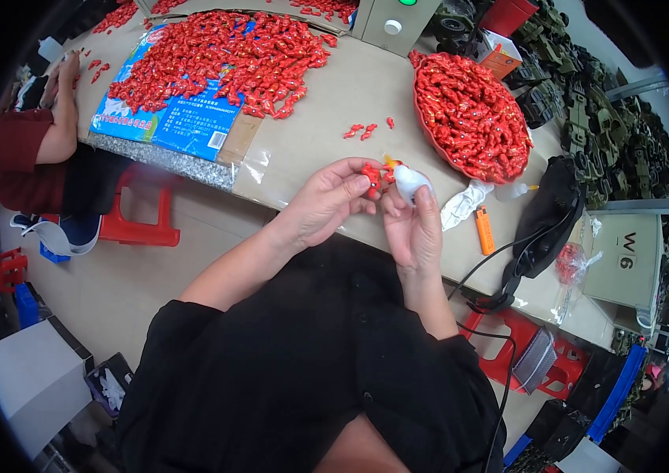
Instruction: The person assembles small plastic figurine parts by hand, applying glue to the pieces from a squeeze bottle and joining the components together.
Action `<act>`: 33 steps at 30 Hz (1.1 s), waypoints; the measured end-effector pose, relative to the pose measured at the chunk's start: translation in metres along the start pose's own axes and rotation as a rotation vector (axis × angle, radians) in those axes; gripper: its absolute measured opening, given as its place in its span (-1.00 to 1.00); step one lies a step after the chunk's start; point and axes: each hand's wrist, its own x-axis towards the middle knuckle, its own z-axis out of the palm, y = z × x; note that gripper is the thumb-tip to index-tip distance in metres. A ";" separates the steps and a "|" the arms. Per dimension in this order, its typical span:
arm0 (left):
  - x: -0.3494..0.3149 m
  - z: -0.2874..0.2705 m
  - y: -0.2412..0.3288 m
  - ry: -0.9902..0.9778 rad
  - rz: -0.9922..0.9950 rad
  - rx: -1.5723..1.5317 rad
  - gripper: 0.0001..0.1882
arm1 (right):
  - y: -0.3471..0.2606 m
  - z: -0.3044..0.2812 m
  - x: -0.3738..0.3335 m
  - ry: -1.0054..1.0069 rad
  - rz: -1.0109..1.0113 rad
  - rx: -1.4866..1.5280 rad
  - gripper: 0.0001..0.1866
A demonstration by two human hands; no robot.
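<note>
Between the thumb and fingers of my left hand (325,203) is a small shiny red figure (369,178). My right hand (416,236) is closed round a small white squeeze bottle (409,181), whose yellow nozzle points up and left toward the red figure. Both hands meet over the near edge of the table (303,150); whether the nozzle touches the figure I cannot tell. Just beyond them lie a few loose red pieces (365,133). A large red basin (423,118), heaped with similar red pieces, stands to the right of my hands.
Many red pieces (216,59) cover a flattened blue printed carton (169,138) at the left. Right of my hands lie a crumpled white tissue (465,203), an orange lighter (484,230), another small bottle (513,191) and a black bag (549,209) with a cable. Another person (31,150) sits at far left.
</note>
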 end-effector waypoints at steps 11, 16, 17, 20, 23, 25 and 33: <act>0.011 -0.015 0.015 0.175 0.128 0.395 -0.69 | -0.024 -0.011 0.016 0.029 -0.191 -0.189 -0.79; 0.011 -0.018 0.003 0.257 0.232 0.588 -0.73 | -0.011 -0.016 0.015 -0.020 -0.273 -0.315 -0.80; 0.010 -0.018 0.001 0.278 0.292 0.639 -0.74 | -0.008 -0.016 0.014 -0.053 -0.299 -0.387 -0.78; 0.007 -0.015 0.001 0.291 0.275 0.646 -0.74 | -0.004 -0.014 0.011 -0.070 -0.371 -0.529 -0.76; 0.007 -0.015 0.002 0.291 0.264 0.653 -0.74 | -0.001 -0.017 0.007 -0.079 -0.448 -0.665 -0.74; 0.008 -0.015 0.002 0.289 0.266 0.658 -0.74 | -0.001 -0.013 0.006 -0.097 -0.472 -0.697 -0.73; 0.007 -0.016 0.001 0.296 0.267 0.674 -0.76 | 0.002 -0.015 0.005 -0.111 -0.530 -0.822 -0.70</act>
